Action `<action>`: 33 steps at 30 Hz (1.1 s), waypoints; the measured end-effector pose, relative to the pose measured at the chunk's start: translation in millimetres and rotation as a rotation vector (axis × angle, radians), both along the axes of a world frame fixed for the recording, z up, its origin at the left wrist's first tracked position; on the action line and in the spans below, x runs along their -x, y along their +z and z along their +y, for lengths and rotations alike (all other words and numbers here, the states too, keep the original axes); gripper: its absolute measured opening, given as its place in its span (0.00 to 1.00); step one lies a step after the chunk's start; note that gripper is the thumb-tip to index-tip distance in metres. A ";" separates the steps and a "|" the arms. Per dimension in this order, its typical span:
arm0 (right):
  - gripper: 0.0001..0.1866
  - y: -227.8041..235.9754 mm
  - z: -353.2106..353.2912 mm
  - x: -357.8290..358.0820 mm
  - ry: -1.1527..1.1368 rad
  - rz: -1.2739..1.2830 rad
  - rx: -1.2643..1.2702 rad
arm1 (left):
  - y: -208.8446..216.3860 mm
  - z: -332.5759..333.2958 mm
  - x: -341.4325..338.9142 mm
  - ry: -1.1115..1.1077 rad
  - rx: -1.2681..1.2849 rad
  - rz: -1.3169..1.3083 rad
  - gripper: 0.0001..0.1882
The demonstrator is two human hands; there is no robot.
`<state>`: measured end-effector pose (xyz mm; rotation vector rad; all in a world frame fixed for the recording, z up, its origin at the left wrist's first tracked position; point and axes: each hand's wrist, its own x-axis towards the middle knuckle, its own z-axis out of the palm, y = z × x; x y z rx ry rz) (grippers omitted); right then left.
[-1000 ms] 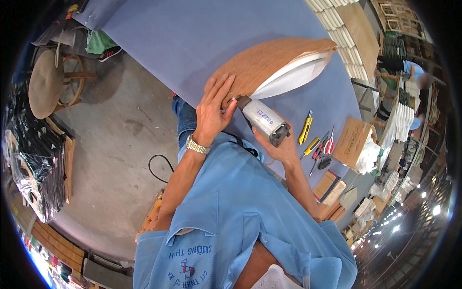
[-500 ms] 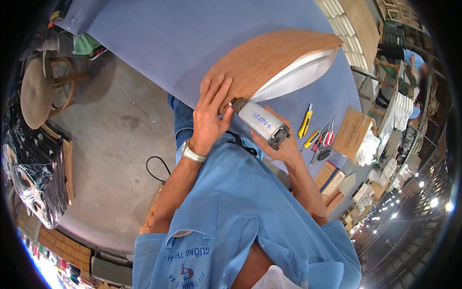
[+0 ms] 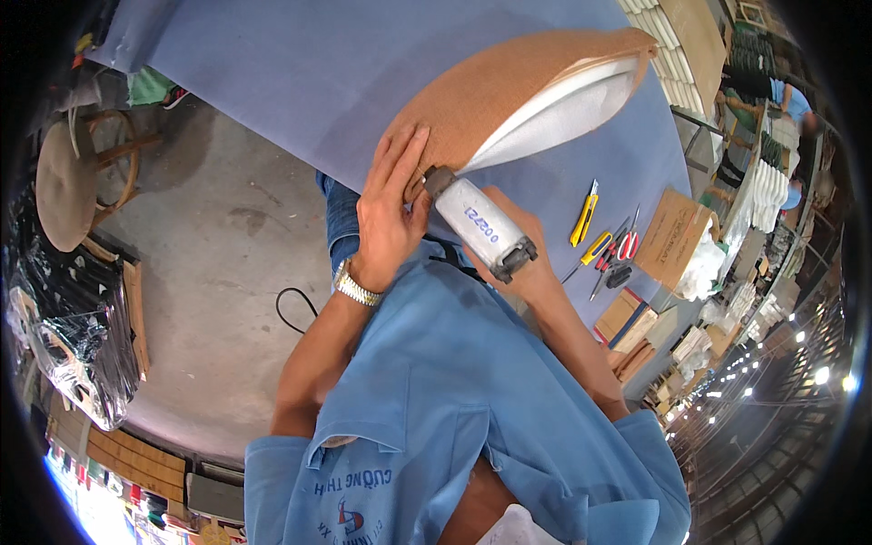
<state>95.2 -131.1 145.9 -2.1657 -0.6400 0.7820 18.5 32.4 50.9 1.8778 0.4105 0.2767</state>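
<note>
A curved seat panel (image 3: pixel 490 95) covered in brown fabric rests on the blue-topped table, its white underside turned toward me on the right. My left hand (image 3: pixel 392 195) grips its near left end, fingers laid over the fabric and thumb at the edge. In my right hand (image 3: pixel 516 238) is a grey staple gun (image 3: pixel 479 221) with black end parts. The gun's dark nose meets the panel's edge beside my left thumb. My right fingers are partly hidden behind the gun's body.
Right of the panel lie a yellow utility knife (image 3: pixel 585 214), a yellow-handled screwdriver (image 3: pixel 597 247) and red-handled scissors (image 3: pixel 628 245). Beyond them stands a cardboard box (image 3: pixel 674 241) with white stuff. A round stool (image 3: pixel 68 182) and plastic-wrapped goods (image 3: pixel 73 350) are at left. Other people work at far right.
The panel, both hands and the staple gun sit slightly higher in the picture. The gun's nose has moved a little up and left, still at the panel's edge.
</note>
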 end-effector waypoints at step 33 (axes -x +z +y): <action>0.20 -16.1 8.4 7.5 -0.042 -0.101 -0.206 | 10.1 19.4 -0.6 -0.025 -0.127 -0.040 0.42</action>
